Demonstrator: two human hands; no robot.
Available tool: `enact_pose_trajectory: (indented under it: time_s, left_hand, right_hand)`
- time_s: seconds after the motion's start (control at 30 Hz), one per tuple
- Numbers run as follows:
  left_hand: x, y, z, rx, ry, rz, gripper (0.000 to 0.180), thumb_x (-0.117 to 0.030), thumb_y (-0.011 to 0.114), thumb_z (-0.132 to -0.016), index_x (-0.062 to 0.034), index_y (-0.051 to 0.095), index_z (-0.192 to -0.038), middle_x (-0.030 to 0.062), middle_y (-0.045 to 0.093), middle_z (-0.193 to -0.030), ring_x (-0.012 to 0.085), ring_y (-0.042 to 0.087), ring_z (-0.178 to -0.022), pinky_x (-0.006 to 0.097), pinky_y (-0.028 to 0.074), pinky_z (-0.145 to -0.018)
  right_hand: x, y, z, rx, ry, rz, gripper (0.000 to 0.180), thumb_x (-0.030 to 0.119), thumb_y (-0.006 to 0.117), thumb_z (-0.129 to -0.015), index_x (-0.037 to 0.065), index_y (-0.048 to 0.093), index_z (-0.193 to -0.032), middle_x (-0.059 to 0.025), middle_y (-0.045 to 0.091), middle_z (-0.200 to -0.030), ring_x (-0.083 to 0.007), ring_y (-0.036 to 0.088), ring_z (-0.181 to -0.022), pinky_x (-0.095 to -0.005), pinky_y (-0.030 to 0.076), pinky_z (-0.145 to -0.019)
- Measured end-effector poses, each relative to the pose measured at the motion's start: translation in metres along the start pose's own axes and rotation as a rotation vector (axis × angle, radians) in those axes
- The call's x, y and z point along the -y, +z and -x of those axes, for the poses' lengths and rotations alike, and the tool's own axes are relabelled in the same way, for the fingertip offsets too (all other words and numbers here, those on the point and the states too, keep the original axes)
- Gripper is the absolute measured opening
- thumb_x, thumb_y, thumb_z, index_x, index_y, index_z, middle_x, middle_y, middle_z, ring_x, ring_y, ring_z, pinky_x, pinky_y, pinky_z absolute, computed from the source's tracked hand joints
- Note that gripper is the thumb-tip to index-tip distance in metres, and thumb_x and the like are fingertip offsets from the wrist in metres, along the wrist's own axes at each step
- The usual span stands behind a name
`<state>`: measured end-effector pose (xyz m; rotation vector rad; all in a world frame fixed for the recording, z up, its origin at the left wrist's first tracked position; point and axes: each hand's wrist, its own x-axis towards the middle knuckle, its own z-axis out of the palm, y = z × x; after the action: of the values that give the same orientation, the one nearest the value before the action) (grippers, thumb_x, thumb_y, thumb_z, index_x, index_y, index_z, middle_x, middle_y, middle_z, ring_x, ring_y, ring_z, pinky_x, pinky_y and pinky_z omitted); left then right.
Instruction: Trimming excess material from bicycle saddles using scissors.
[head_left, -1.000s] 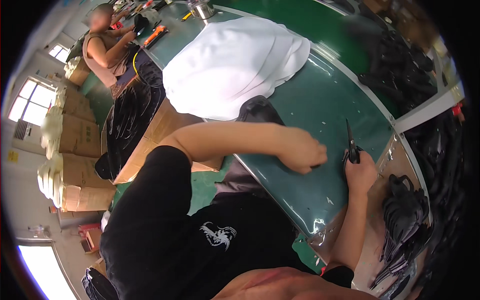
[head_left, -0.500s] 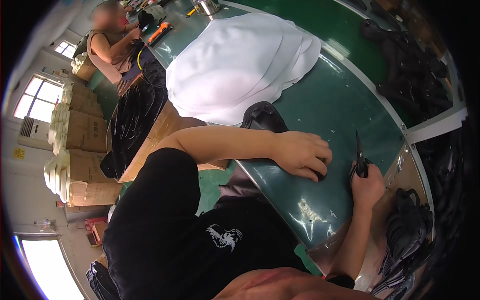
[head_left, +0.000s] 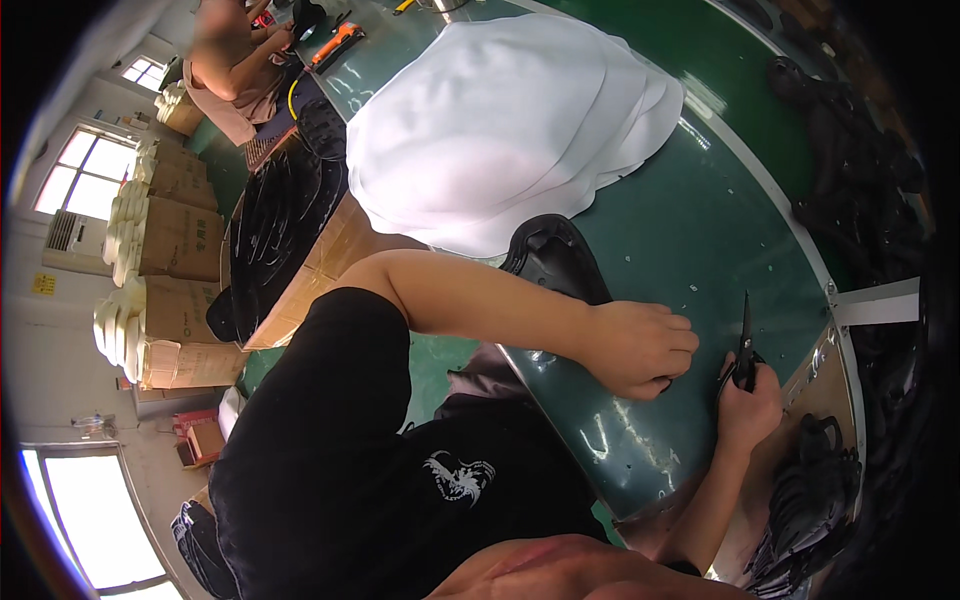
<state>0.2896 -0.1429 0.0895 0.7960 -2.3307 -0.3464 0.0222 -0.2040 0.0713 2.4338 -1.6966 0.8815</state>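
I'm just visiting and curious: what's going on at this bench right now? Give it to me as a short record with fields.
Place: green worktable
Left hand: fist resting on the table, something small and dark under the fingers, too hidden to tell
Right hand: holds black scissors, blades pointing away from the person
Behind the hands: stack of white sheets and a black moulded piece
Right edge: heaps of black parts
Background: another person beside cardboard boxes

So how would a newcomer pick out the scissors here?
Start at the green table, below the white sheet stack. Near its right edge, the right hand grips small black scissors, blades pointing up: the only thin dark tool there.
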Motion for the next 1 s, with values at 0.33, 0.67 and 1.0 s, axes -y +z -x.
enact_pose_trajectory:
  time_s: [0.33, 0.67, 1.0]
  left_hand:
    - [0.018, -0.009, -0.012, 0.058, 0.094, 0.166, 0.023, -0.021, 0.084, -0.086, -0.0079, 0.074, -0.102, 0.0099, 0.066, -0.106, 0.0331, 0.067, -0.101, 0.045, 0.056, -0.087]
    - [0.013, -0.017, -0.015, 0.177, -0.110, 0.262, 0.015, 0.000, 0.081, -0.083, -0.0036, 0.074, -0.095, 0.0070, 0.062, -0.096, 0.0224, 0.062, -0.086, 0.031, 0.051, -0.073]
    - [0.015, -0.009, -0.006, 0.154, 0.011, 0.253, 0.021, -0.004, 0.084, -0.085, -0.0047, 0.076, -0.104, 0.0061, 0.061, -0.100, 0.0206, 0.062, -0.082, 0.031, 0.051, -0.070]
  right_hand:
    - [-0.014, 0.001, -0.003, 0.032, -0.039, 0.089, 0.034, 0.043, 0.086, -0.086, 0.012, 0.073, -0.088, -0.0120, 0.071, -0.081, -0.0373, 0.070, -0.074, -0.0475, 0.056, -0.065]
    - [-0.013, -0.060, 0.024, 0.137, -0.071, 0.163, 0.039, 0.045, 0.086, -0.084, 0.010, 0.075, -0.096, -0.0092, 0.070, -0.082, -0.0345, 0.071, -0.077, -0.0432, 0.055, -0.067]
    - [0.003, -0.112, 0.067, 0.341, -0.080, 0.198, 0.033, 0.028, 0.089, -0.080, 0.007, 0.072, -0.100, -0.0091, 0.071, -0.093, -0.0327, 0.070, -0.088, -0.0429, 0.056, -0.074]
